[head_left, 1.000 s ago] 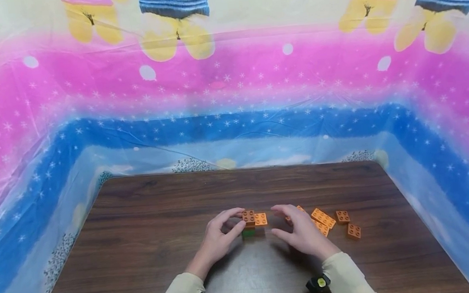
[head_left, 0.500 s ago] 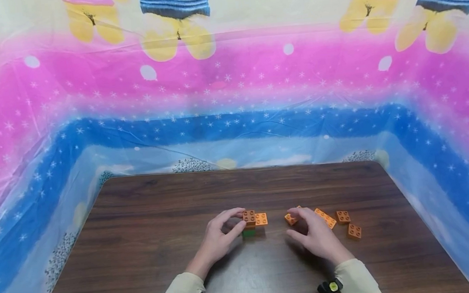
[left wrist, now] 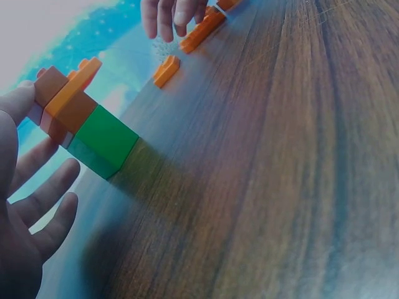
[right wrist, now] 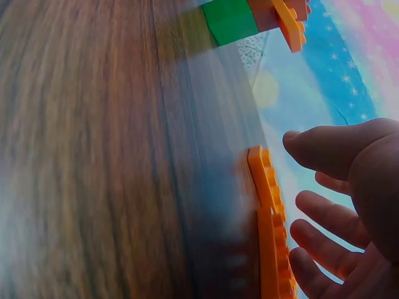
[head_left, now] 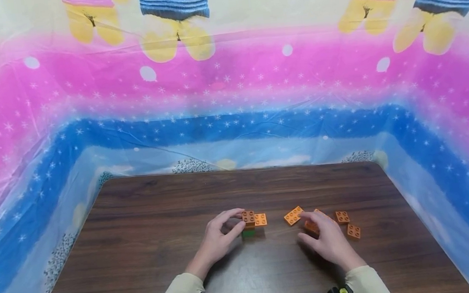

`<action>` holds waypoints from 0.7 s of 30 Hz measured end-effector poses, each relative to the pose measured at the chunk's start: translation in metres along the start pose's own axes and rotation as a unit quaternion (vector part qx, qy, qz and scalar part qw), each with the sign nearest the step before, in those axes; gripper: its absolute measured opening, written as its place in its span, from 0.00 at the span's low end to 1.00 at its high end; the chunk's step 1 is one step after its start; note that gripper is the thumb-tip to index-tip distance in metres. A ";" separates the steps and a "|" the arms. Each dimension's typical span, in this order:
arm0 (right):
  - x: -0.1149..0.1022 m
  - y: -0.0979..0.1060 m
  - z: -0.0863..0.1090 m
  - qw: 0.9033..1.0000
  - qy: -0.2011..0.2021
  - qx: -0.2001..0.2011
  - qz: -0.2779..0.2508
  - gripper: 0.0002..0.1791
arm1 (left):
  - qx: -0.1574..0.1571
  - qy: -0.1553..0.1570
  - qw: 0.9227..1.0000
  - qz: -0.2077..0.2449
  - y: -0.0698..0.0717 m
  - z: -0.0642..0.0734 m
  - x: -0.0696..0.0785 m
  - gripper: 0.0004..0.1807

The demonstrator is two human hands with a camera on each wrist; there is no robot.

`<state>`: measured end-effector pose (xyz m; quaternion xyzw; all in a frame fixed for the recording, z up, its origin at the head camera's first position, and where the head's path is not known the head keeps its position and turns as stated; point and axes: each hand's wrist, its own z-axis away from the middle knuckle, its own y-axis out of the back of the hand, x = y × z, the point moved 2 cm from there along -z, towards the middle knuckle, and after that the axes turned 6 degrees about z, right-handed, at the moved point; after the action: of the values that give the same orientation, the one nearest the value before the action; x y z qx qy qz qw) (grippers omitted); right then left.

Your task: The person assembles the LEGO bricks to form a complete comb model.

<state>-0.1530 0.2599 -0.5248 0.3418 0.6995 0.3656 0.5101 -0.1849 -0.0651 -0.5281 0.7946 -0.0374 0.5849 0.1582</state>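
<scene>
A stack of toy building bricks stands upright at mid-table, with a green brick at the bottom, orange bricks above it and a brown-orange brick on top. One thin orange brick juts out to the right. My left hand pinches the upper bricks between thumb and fingers; its other fingers are spread below in the left wrist view. To the right, my right hand hovers over loose orange bricks, fingers relaxed, with nothing held. It partly hides some of them from the head view.
A loose orange brick lies between the stack and my right hand. Two small brown-orange bricks, one nearer the back, lie farther right. A printed cloth hangs behind the brown wooden table.
My right hand has moved away from the stack, rightward over the loose bricks, uncovering the orange brick nearest the stack. My left hand keeps its place at the stack.
</scene>
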 end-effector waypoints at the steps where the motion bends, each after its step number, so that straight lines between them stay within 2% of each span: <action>1: 0.001 0.001 0.001 1.000 -0.006 -0.002 0.000 0.29 | 0.000 0.001 1.000 -0.001 0.000 0.000 0.000 0.19; 5: 0.005 0.005 0.003 1.000 -0.024 -0.009 0.013 0.28 | -0.001 0.004 1.000 -0.005 0.001 0.000 0.000 0.19; 12: 0.013 0.007 0.006 0.998 -0.033 -0.015 0.061 0.27 | -0.004 0.004 1.000 -0.005 0.000 0.000 0.000 0.21; 21: 0.017 0.010 0.007 0.996 -0.040 -0.009 0.075 0.28 | -0.002 0.006 1.000 -0.001 0.001 0.000 0.000 0.21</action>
<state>-0.1496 0.2807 -0.5256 0.4028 0.6473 0.3953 0.5124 -0.1853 -0.0656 -0.5280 0.7907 -0.0370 0.5894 0.1610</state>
